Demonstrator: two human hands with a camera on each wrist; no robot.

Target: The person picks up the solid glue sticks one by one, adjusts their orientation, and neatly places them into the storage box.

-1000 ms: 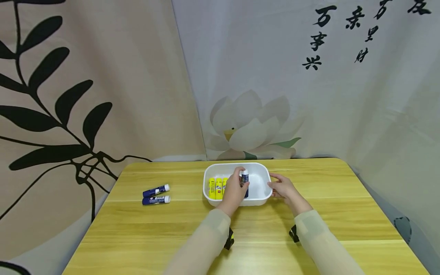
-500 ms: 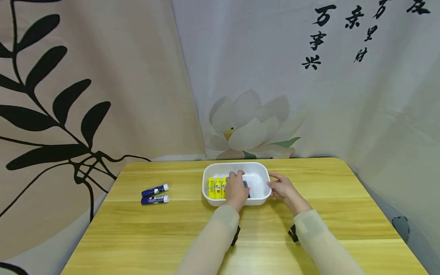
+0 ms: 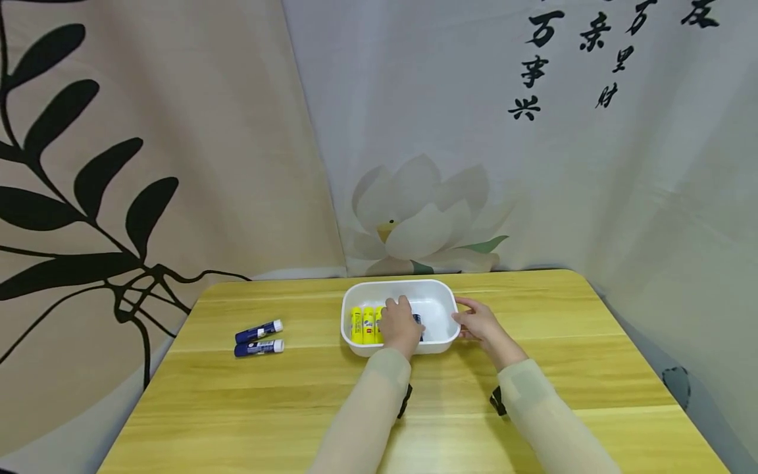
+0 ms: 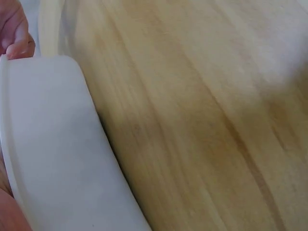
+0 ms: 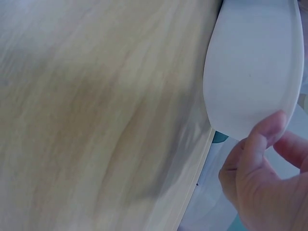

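A white plastic box sits near the table's far edge. Several yellow glue sticks stand side by side at its left end. My left hand reaches down into the box beside them, its fingers bent around a blue glue stick; most of that stick is hidden behind the hand. My right hand pinches the box's right end by the rim, and the right wrist view shows thumb and fingers on that rim. In the left wrist view, the box's outer wall fills the left side.
Two blue glue sticks with white caps, an upper one and a lower one, lie on the wooden table left of the box. Behind the table hangs a printed cloth.
The blue glue stick, upright in my left hand a second ago, has gone lower into the box with the hand. My right hand stays on the rim. The head view has shifted slightly.
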